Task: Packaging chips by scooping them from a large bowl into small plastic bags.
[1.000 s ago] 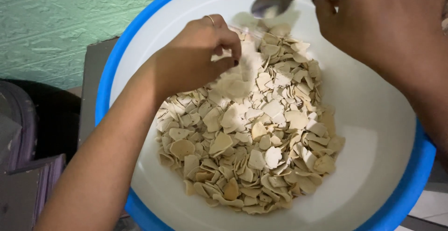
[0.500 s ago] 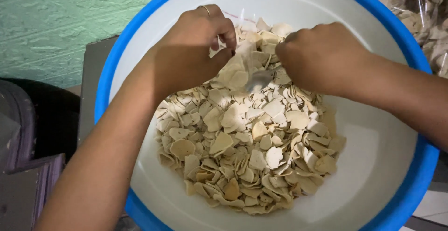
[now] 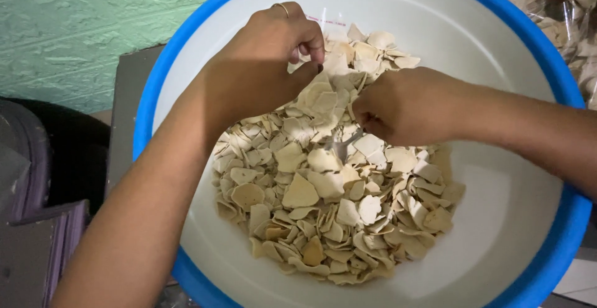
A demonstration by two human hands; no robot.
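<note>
Crackers (image 3: 336, 202), thin pale raw chips, lie heaped in the middle of the white basin with the blue rim (image 3: 146, 121), nearest me along its lower wall. Just past the heap's centre my right hand (image 3: 407, 106) is closed around a metal spoon (image 3: 343, 146) whose bowl is dug down among the chips, only part of the shaft showing. Beside it my left hand (image 3: 261, 71) is pinched shut on the mouth of a clear plastic bag (image 3: 320, 25) lying half buried at the far side of the pile. Beyond the basin's far right rim sit filled plastic packets (image 3: 563, 9); to the far left is a green textured wall (image 3: 74, 28). These chips look brittle, so I judge a hard push of the spoon could snap them, and a slack grip on the bag could spill a scoop back out.
</note>
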